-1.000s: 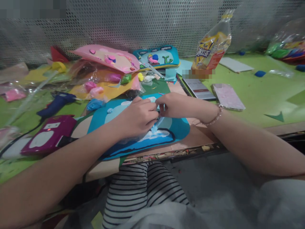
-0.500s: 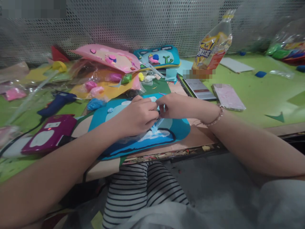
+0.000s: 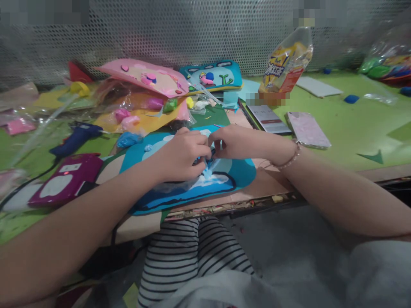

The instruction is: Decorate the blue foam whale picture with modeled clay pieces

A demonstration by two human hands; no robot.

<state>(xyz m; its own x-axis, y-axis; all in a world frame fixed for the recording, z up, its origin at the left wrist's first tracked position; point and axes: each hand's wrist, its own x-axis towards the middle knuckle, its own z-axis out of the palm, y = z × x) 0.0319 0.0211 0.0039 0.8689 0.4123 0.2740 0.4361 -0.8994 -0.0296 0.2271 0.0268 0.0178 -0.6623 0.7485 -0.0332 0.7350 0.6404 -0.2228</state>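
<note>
Both hands meet over a blue felt picture board (image 3: 237, 173) at the table's front edge. My left hand (image 3: 183, 156) is curled in a pinch, and my right hand (image 3: 236, 143) pinches toward it, a bead bracelet on that wrist. Between the fingertips sits a small light-blue piece of clay or felt (image 3: 208, 167), partly hidden by the fingers. The board shows white and pale-blue shapes outlined in black.
A blue glue gun (image 3: 75, 137) and a magenta case (image 3: 66, 179) lie at the left. Behind are a pink felt board (image 3: 144, 77), bags of coloured clay (image 3: 138, 113), another blue felt piece (image 3: 213, 76), a snack bag (image 3: 285, 64) and two phones (image 3: 308, 130). A mesh wall stands at the back.
The hands stay almost in place; the fingers have shifted slightly while working the small blue piece.
</note>
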